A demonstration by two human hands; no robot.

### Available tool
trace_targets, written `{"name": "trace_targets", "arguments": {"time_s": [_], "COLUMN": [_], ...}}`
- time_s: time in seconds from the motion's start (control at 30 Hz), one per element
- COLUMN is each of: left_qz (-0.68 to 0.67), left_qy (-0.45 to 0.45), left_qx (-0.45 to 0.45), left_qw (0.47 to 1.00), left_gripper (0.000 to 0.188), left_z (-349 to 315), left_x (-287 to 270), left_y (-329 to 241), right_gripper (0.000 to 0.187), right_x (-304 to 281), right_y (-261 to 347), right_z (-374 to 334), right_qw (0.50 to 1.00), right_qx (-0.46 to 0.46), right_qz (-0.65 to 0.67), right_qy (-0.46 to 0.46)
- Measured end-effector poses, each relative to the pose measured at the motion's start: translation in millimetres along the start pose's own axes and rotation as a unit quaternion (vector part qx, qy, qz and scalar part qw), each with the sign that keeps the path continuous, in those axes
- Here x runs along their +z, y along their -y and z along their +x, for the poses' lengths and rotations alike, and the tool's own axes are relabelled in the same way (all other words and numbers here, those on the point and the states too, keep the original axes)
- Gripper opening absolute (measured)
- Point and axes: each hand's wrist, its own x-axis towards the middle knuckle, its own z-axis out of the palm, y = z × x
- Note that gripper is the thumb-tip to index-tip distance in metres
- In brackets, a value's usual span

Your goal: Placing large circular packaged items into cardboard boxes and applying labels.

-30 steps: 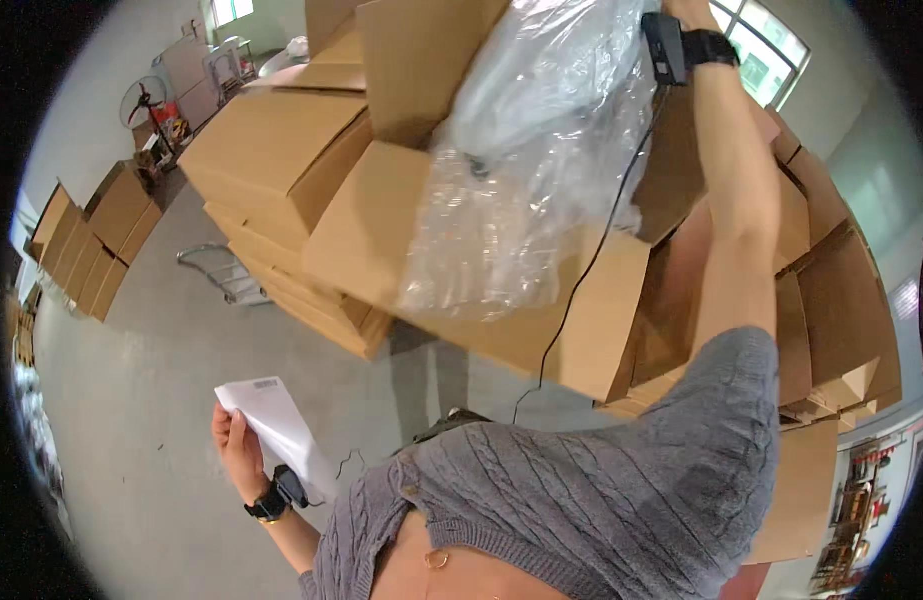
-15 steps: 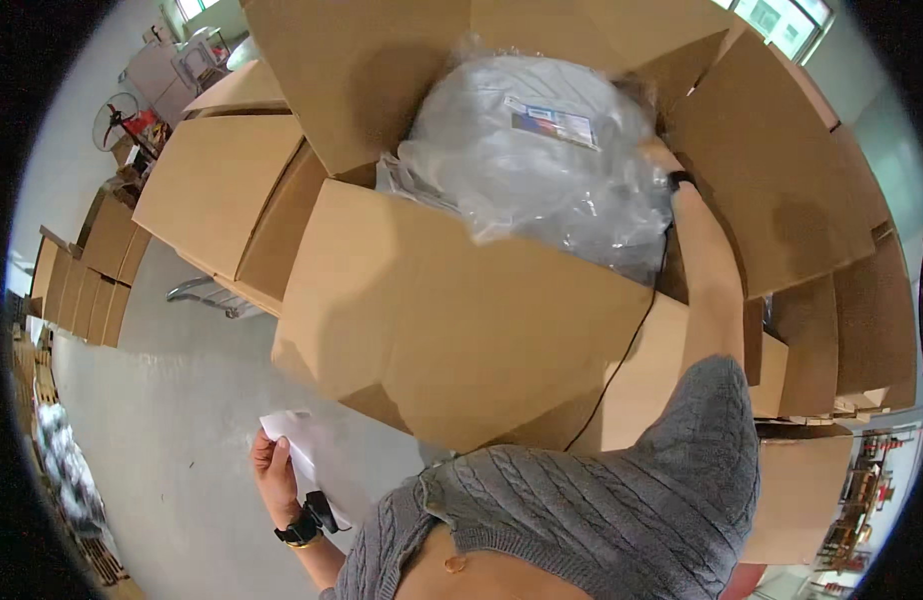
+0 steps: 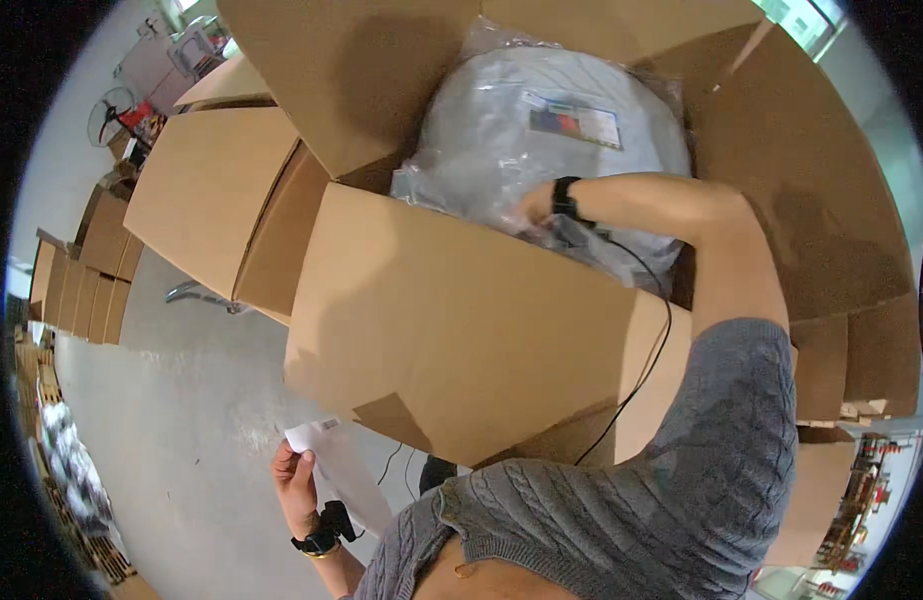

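Inside a large open cardboard box (image 3: 462, 320) lies a bulky, rounded white bundle (image 3: 582, 80) wrapped in clear plastic, with a printed label (image 3: 577, 125) on top. My right hand (image 3: 535, 207) reaches over the bundle to its near side, by crumpled plastic and the box's near flap. Its fingers point down and are partly hidden, so their grip is unclear. Low on the left, my left hand (image 3: 296, 472) pinches a white sheet (image 3: 344, 468) between thumb and fingers. The sheet hangs down and bears a small printed patch at its top.
Another closed-looking carton (image 3: 212, 190) stands just left of the open box. Stacked cartons (image 3: 87, 280) and a fan (image 3: 110, 115) are farther left. A thin black cable (image 3: 642, 375) runs from my right wrist across the box's near side. More cartons (image 3: 822, 365) stand at right.
My right hand has moved left from the bundle's right side to its near edge, the elbow now bent. The plastic lies flatter over the bundle. My left hand still holds the sheet, slightly lower.
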Motion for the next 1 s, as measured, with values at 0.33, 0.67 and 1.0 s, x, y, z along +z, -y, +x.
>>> {"name": "trace_targets", "arguments": {"time_s": [0.33, 0.67, 1.0], "left_qz": [0.02, 0.029, 0.152], "left_qy": [-0.033, -0.011, -0.015], "left_qx": [0.021, 0.026, 0.021], "left_qw": [0.999, 0.999, 0.988], "left_gripper": [0.018, 0.024, 0.02], "left_z": [-7.7, -20.9, -28.7], "left_x": [-4.8, -21.8, -18.6], "left_y": [2.8, 12.5, -32.7], "right_gripper": [0.053, 0.057, 0.042], "right_x": [-42.0, -27.5, 60.5], "right_y": [78.5, 149.4, -44.6], "right_z": [19.2, 21.2, -84.4], "right_qw": [0.984, 0.99, 0.988], "right_qx": [-0.147, -0.09, 0.032], "right_qz": [-0.095, -0.083, 0.151], "right_qy": [-0.025, -0.063, -0.022]}}
